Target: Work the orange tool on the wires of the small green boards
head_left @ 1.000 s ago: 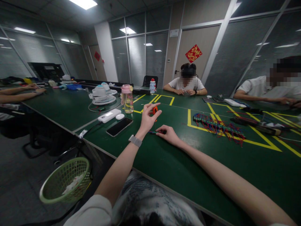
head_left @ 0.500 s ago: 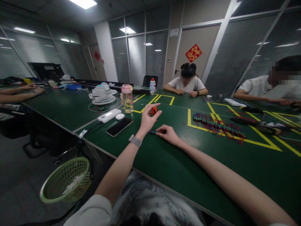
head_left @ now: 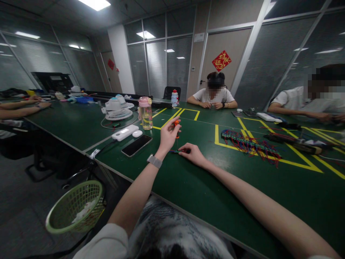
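My left hand (head_left: 167, 137) is raised a little above the green table (head_left: 188, 187), its fingers pinched on a small orange object (head_left: 176, 124). A thin dark strand runs down from it to the table. My right hand (head_left: 192, 153) rests on the table with its fingers pressed on a small dark bundle of cords (head_left: 174, 151). A silver watch (head_left: 154, 161) sits on my left wrist.
A black phone (head_left: 136, 145), a white power bank (head_left: 125, 132), a pink-capped bottle (head_left: 146, 113) and white fans (head_left: 116, 108) lie to the left. A heap of red, blue and green cords (head_left: 249, 144) lies inside yellow tape lines. Other people sit around the table. A green basket (head_left: 76, 205) stands on the floor.
My left hand has closed its fingers more tightly on the orange object and lifted it slightly. My right hand has stayed in place on the cords.
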Demonstrator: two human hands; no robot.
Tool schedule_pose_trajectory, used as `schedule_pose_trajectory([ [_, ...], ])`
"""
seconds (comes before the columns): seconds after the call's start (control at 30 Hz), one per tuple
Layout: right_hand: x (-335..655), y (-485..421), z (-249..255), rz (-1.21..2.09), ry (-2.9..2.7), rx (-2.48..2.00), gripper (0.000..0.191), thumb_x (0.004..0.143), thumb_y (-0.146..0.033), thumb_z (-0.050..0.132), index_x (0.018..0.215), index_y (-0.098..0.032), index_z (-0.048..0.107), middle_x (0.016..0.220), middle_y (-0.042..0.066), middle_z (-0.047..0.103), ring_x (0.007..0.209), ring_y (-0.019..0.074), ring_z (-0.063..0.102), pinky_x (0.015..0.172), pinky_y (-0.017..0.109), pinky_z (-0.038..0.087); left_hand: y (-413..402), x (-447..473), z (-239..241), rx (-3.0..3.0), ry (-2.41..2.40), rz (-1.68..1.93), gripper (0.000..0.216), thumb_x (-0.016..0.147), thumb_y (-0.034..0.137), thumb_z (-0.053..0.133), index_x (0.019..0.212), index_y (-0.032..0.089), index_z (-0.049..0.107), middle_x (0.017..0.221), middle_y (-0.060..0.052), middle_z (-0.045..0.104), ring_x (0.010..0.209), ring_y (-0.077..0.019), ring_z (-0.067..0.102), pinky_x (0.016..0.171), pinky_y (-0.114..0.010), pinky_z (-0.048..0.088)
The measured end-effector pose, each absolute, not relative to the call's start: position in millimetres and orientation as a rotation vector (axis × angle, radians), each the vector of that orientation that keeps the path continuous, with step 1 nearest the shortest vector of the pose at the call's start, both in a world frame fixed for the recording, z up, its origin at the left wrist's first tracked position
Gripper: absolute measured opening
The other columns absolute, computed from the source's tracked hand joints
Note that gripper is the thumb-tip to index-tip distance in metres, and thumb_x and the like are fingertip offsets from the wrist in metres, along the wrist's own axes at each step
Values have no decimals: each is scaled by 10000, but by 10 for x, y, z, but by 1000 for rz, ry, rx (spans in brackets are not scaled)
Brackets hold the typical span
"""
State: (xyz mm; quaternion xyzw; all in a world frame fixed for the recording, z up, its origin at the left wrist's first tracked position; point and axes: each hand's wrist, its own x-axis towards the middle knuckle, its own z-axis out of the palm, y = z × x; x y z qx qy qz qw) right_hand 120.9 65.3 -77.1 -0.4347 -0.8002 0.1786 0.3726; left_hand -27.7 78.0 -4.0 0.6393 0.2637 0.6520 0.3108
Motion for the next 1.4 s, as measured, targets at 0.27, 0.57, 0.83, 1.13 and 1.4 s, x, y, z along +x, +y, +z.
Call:
schedule_pose_trajectory([
  [0.27,1206,644,-755,460,-2052,-1127,144,746,-217,651,867,-173,714,759,29,603,666,127,546,635,258,452,797,-307,-37,1764,660,1665,349,903,299,406,1214,250,557,1197,-69,581,1025,-171,577,845,-315,501],
  [0.57,1205,651,-771,454,-2045,-1119,147,741,-213,657,863,-155,713,755,32,604,654,124,540,624,254,441,798,-247,-76,1687,632,1639,430,817,282,577,1239,220,516,1080,-70,627,851,-144,627,720,-273,537],
  [0.83,1215,655,-777,442,-2052,-1111,140,752,-229,650,862,-169,712,754,30,601,661,128,540,632,261,446,775,-301,-22,1781,721,1751,305,898,334,441,1114,222,625,1142,-69,570,978,-157,575,794,-276,510],
  [1.13,1214,644,-767,449,-2050,-1122,144,750,-232,649,865,-174,714,759,31,604,666,129,542,637,264,449,781,-280,-58,1779,799,1791,306,811,365,593,1087,239,635,992,-47,576,831,-128,576,717,-240,511],
  [1.4,1203,636,-751,433,-2060,-1126,140,746,-219,655,863,-169,712,748,28,602,660,128,541,632,259,444,830,-306,-64,1877,780,1763,354,930,294,367,1234,255,543,1297,-61,477,1233,-176,431,1036,-344,370],
])
